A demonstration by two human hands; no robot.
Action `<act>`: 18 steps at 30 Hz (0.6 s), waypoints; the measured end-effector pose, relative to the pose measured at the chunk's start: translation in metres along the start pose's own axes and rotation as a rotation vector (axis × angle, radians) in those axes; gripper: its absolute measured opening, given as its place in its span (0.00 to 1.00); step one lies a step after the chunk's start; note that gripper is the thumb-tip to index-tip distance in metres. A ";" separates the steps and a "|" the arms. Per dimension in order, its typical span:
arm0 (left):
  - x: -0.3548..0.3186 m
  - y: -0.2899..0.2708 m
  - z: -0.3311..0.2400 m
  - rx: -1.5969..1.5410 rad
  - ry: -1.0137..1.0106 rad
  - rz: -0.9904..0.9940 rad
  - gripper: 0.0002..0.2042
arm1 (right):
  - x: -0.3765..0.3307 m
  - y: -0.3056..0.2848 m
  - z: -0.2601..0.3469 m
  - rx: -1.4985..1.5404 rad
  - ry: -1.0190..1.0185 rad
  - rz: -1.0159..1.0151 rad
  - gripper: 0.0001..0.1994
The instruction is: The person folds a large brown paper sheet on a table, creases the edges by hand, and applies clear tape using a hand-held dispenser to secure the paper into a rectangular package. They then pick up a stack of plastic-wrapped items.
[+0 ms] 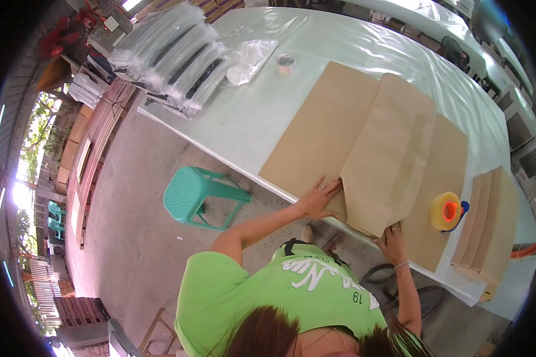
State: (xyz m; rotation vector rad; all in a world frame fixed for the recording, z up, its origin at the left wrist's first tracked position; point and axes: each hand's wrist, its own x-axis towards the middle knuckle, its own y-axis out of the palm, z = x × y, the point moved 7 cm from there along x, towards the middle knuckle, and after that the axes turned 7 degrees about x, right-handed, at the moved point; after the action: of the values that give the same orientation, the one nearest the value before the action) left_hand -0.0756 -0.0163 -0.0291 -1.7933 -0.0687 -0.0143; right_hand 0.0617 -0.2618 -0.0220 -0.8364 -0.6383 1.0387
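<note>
A brown kraft paper parcel (387, 154), with a strip of tape along its length, lies on a flat cardboard sheet (315, 128). Its near end tapers where the paper is folded in. My left hand (320, 200) rests at the left side of that end, fingers spread and fingertips against the paper. At the near right corner, my right hand (393, 243) has its fingers closed together on the paper's edge; its fingertips are partly hidden by the fold. What the paper wraps is hidden. A yellow tape roll in a blue dispenser (446, 212) sits right of the parcel.
Several folded brown pieces (487, 223) are stacked at the table's right. Plastic-wrapped bundles (173, 56) lie at the far left corner, near a tape roll (286, 63) and crumpled clear plastic (250, 61). A green stool (202, 196) stands left of me, beside the white-covered table (232, 128).
</note>
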 end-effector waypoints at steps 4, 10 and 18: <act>-0.010 0.008 0.004 -0.009 -0.044 -0.018 0.50 | -0.004 -0.002 -0.009 0.003 -0.024 0.030 0.17; 0.001 0.025 -0.002 -0.177 -0.127 -0.068 0.49 | -0.005 0.020 -0.021 -0.074 0.133 0.050 0.16; -0.027 0.040 -0.086 -0.023 0.154 0.093 0.37 | -0.011 0.045 0.057 0.042 -0.017 -0.057 0.17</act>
State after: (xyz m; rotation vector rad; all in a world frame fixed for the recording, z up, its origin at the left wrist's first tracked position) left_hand -0.0976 -0.1102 -0.0498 -1.8112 0.1259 -0.0870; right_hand -0.0090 -0.2437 -0.0301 -0.7699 -0.6494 1.0056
